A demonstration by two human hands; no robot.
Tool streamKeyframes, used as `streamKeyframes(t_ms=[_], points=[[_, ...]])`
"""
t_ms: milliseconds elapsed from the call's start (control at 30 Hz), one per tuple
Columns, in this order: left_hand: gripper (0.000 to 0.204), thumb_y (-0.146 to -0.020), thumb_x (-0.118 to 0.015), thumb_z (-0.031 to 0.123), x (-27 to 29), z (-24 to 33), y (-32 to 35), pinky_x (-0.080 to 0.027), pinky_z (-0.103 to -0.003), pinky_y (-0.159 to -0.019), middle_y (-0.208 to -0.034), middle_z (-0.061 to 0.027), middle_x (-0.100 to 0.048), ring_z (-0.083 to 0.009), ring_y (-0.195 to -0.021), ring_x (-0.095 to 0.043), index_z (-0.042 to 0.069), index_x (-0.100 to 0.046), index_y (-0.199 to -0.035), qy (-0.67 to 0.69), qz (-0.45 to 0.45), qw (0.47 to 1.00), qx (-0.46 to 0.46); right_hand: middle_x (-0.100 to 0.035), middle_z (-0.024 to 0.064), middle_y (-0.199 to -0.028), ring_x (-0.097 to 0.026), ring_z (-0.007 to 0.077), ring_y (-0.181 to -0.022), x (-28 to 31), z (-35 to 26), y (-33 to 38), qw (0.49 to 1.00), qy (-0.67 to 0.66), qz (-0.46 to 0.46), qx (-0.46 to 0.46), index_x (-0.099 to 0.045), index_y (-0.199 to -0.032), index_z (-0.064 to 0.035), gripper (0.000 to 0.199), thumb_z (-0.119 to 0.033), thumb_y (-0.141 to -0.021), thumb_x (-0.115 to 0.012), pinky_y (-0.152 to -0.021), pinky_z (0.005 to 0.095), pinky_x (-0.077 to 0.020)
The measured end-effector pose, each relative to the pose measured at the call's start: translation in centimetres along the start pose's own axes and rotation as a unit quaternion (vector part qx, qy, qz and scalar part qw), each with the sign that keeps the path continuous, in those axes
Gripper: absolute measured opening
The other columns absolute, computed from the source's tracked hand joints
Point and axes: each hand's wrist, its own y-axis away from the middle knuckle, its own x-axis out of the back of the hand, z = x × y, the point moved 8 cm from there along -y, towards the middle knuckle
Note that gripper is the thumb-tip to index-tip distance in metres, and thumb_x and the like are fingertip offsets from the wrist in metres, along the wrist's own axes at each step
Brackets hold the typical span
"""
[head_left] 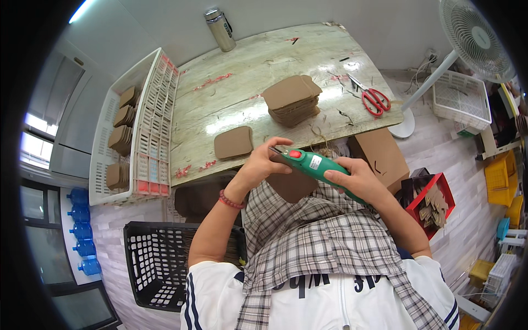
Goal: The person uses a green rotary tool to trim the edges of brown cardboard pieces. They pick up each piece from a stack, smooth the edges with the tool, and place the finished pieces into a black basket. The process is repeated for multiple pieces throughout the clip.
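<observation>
My right hand (pixel 358 180) is wrapped round a green hand-held electric cutter (pixel 325 168) with a red button. Its metal tip points left, towards my left hand (pixel 258 166). The left fingers pinch a brown, flat, round-cornered piece (pixel 291 188) by its upper edge, above my lap; the tip is at that edge, partly hidden by the fingers. On the table just beyond lies a similar single brown piece (pixel 234 143). Farther back stands a stack of such brown pieces (pixel 291 93). Red-handled scissors (pixel 375 101) rest at the table's right side.
A white crate (pixel 155 118) with brown stacks stands at the table's left. Below it is a black crate (pixel 157 264). A steel flask (pixel 220 30) stands at the back. To the right are a fan (pixel 478 38), a cardboard box (pixel 385 157) and a red-rimmed box (pixel 448 203) of scraps.
</observation>
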Motion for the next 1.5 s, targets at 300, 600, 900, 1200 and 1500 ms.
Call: streamKeyframes(t_ms=[300,600,900,1200,1500], points=[[0.046,-0.083,-0.064,0.001,21.1,-5.8,2.3,-0.050,-0.035,-0.086,-0.109,-0.0130,-0.062,-0.0234,-0.099,-0.060,0.002,-0.051,-0.126,0.012,0.367,0.926,-0.095,-0.060,0.0035,-0.071,-0.054,0.0080,-0.059,2.7,2.8,0.8,0.996,0.015,0.089,0.012,-0.064,-0.094,0.0019,0.034,-0.032,-0.089,-0.064,-0.054,0.0240,-0.0445],[0.057,-0.083,-0.066,0.034,9.7,5.3,-9.8,-0.016,-0.052,-0.112,-0.144,-0.0192,-0.038,-0.0373,-0.139,-0.023,0.005,-0.053,-0.129,-0.567,0.328,0.730,-0.194,-0.056,0.0027,-0.069,-0.054,0.0080,-0.058,4.3,4.5,2.5,0.989,-0.026,0.146,-0.004,-0.062,-0.086,0.0025,0.034,-0.031,-0.089,-0.066,-0.053,0.0254,-0.0445],[0.045,-0.060,-0.084,0.022,8.1,6.9,-11.5,-0.023,-0.047,-0.110,-0.132,-0.0164,-0.050,-0.0394,-0.138,-0.027,0.007,-0.059,-0.095,-0.481,0.320,0.789,-0.207,-0.061,0.0045,-0.072,-0.055,0.0081,-0.058,5.4,4.9,3.3,0.987,-0.020,0.158,0.013,-0.063,-0.093,0.0029,0.032,-0.029,-0.089,-0.065,-0.053,0.0241,-0.0456],[0.019,-0.084,-0.066,-0.003,4.9,6.9,-6.1,-0.051,-0.030,-0.073,-0.098,-0.0045,-0.064,-0.0170,-0.084,-0.062,0.006,-0.052,-0.093,0.191,0.261,0.909,-0.265,-0.058,0.0030,-0.071,-0.055,0.0079,-0.057,5.9,3.3,3.2,0.982,-0.062,0.177,0.034,-0.063,-0.093,0.0031,0.034,-0.030,-0.089,-0.066,-0.052,0.0245,-0.0454],[0.037,-0.086,-0.061,-0.007,-0.9,2.9,-7.3,-0.050,-0.040,-0.096,-0.118,-0.0101,-0.060,-0.0255,-0.110,-0.059,0.001,-0.051,-0.121,0.504,0.206,0.798,-0.257,-0.058,0.0013,-0.071,-0.054,0.0062,-0.056,5.1,-0.1,2.6,0.971,-0.060,0.220,0.076,-0.064,-0.098,0.0019,0.034,-0.031,-0.090,-0.067,-0.051,0.0221,-0.0438]])
